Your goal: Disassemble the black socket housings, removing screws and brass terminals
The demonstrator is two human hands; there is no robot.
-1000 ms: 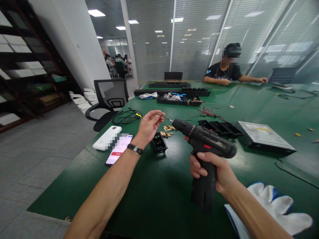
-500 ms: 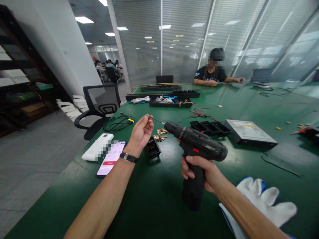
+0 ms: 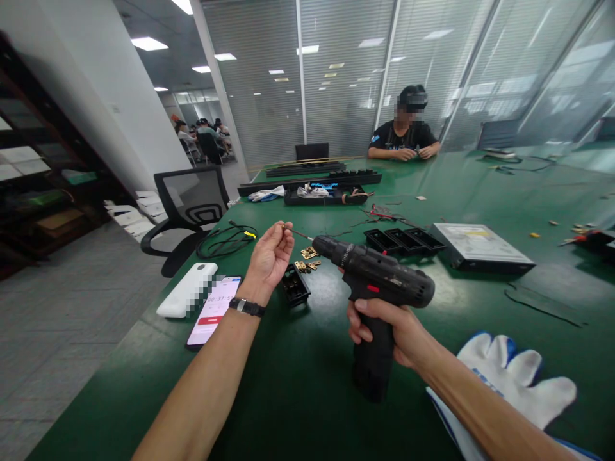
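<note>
My right hand [image 3: 379, 323] is wrapped round the grip of a black cordless drill [image 3: 375, 272], which points left with a long thin bit [image 3: 300, 234] in its chuck. At the bit's tip, my left hand [image 3: 271, 256] pinches a small brass-coloured piece [image 3: 283, 227]; the fingers hide most of it. Just below and right of that hand, a black plastic box [image 3: 295, 285] lies on the green table with small parts inside. Several brass-coloured metal pieces [image 3: 309, 259] are scattered behind the box.
A phone [image 3: 211, 314] and a white device [image 3: 187, 291] lie at left, near a coiled black cable [image 3: 225, 237]. More black boxes [image 3: 403, 242], a metal-cased drive [image 3: 480, 246] and a white glove [image 3: 514, 378] are at right. A co-worker [image 3: 406, 131] sits across the table.
My view has shifted slightly; both hands keep nearly the same pose, with the bit still at the small piece. The co-worker's outstretched hand has come in toward the other.
</note>
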